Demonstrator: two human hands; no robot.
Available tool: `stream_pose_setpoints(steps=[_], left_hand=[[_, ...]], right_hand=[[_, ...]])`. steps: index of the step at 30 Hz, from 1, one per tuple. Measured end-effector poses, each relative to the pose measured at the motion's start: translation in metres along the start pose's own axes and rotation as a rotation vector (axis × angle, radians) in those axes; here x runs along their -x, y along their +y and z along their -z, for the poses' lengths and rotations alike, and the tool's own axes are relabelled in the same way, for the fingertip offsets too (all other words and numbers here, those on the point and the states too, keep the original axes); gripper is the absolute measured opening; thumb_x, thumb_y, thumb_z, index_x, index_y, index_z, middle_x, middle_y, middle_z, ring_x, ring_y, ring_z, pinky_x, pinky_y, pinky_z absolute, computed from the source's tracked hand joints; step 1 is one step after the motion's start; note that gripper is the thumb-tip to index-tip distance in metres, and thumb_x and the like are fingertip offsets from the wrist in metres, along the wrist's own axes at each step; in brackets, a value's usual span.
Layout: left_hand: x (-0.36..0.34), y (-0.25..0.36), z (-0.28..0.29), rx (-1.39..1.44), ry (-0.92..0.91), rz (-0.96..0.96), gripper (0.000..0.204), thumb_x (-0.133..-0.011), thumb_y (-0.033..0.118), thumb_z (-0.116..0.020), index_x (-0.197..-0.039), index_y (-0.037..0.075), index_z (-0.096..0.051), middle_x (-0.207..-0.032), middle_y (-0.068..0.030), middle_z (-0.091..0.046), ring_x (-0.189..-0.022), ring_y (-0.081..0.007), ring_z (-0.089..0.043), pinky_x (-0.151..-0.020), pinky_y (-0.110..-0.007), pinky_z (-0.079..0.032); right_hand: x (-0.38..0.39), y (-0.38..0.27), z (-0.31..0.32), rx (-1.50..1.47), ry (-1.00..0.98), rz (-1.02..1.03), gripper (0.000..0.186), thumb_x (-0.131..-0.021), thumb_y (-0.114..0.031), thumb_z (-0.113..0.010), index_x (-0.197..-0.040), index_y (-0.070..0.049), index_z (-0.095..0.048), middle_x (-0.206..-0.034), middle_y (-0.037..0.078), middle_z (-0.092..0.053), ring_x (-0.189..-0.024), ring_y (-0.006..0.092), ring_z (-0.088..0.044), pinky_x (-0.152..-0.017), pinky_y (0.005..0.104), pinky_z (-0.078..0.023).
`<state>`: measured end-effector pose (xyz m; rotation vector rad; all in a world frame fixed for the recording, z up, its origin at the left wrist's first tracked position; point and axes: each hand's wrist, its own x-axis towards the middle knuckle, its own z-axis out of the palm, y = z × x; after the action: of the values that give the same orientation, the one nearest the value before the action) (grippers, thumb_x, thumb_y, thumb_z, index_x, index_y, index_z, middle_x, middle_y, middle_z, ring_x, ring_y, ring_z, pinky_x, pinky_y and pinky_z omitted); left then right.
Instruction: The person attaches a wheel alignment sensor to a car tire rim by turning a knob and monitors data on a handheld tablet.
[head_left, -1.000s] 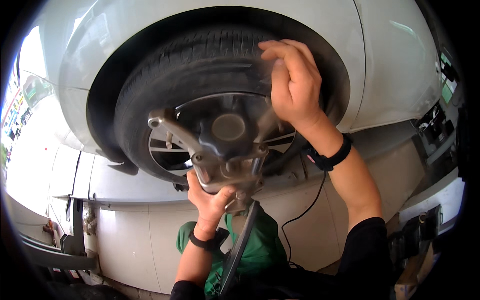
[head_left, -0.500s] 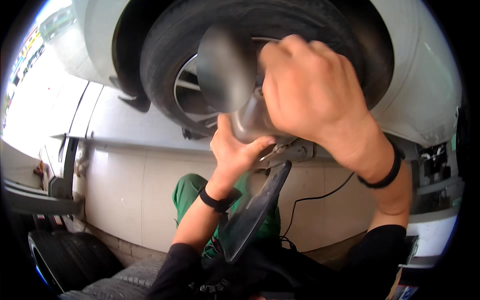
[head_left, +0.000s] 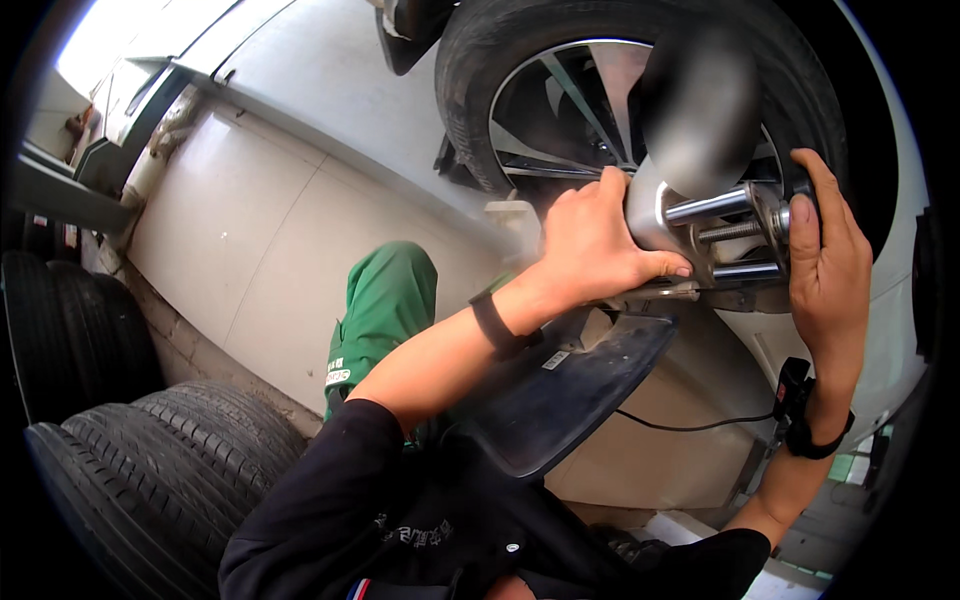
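Observation:
A metal wheel clamp [head_left: 738, 233] with two chrome rods and a threaded screw between them lies against the spoked rim of a car wheel [head_left: 465, 110]. My left hand [head_left: 600, 240] is closed around the clamp's silvery body, thumb along its near side. At the clamp's right end, my right hand [head_left: 832, 260] grips the end piece between thumb and fingers. A dark flat panel [head_left: 590, 390] with a small white label hangs below the clamp, tilted toward me. A blurred grey oval [head_left: 700, 110] covers part of the rim and clamp.
Several tyres [head_left: 190, 460] are stacked at the lower left. My green-trousered knee [head_left: 385, 300] rises over the pale tiled floor [head_left: 250, 230]. A black cable [head_left: 690, 428] runs beneath my right forearm. Grey lift framing [head_left: 130, 150] stands at the far left, white car bodywork [head_left: 895, 290] at the right.
My view has swung, so the wheel and clamp sit farther right. My right hand has moved from above the clamp to its right end, while my left hand stays on the body.

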<state>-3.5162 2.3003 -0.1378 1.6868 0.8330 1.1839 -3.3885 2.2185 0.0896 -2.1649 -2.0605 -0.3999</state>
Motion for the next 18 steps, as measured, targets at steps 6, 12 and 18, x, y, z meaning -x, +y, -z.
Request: stream_pose_setpoints(steps=[6, 12, 18], left_hand=[[0.000, -0.001, 0.003, -0.002, 0.017, -0.013, 0.098, -0.051, 0.065, -0.097, -0.109, -0.004, -0.058, -0.091, -0.0197, -0.073, -0.089, -0.0396, -0.073, -0.081, -0.045, -0.056], [0.001, -0.001, 0.004, -0.050, 0.028, -0.023, 0.097, -0.052, 0.066, -0.096, -0.108, -0.003, -0.058, -0.092, -0.0202, -0.073, -0.088, -0.0401, -0.073, -0.079, -0.045, -0.056], [0.001, 0.004, 0.006, -0.077, 0.001, -0.009, 0.097, -0.053, 0.070, -0.095, -0.103, -0.003, -0.055, -0.089, -0.0230, -0.073, -0.086, -0.0421, -0.074, -0.080, -0.047, -0.058]], right_hand=[[-0.019, 0.013, 0.003, 0.107, 0.130, 0.522, 0.033, -0.106, -0.023, -0.058, -0.130, -0.002, -0.067, -0.123, 0.018, -0.070, -0.111, 0.0315, -0.070, -0.097, 0.0380, -0.053], [-0.021, -0.018, -0.024, 0.166, 0.214, 0.016, 0.020, -0.102, -0.016, -0.056, -0.111, -0.003, -0.069, -0.101, 0.018, -0.072, -0.090, 0.0362, -0.070, -0.083, 0.0397, -0.055], [-0.019, -0.014, -0.003, -0.157, 0.059, 0.219, 0.024, -0.102, -0.024, -0.062, -0.110, -0.001, -0.065, -0.101, 0.016, -0.069, -0.091, 0.0292, -0.068, -0.085, 0.0373, -0.052]])
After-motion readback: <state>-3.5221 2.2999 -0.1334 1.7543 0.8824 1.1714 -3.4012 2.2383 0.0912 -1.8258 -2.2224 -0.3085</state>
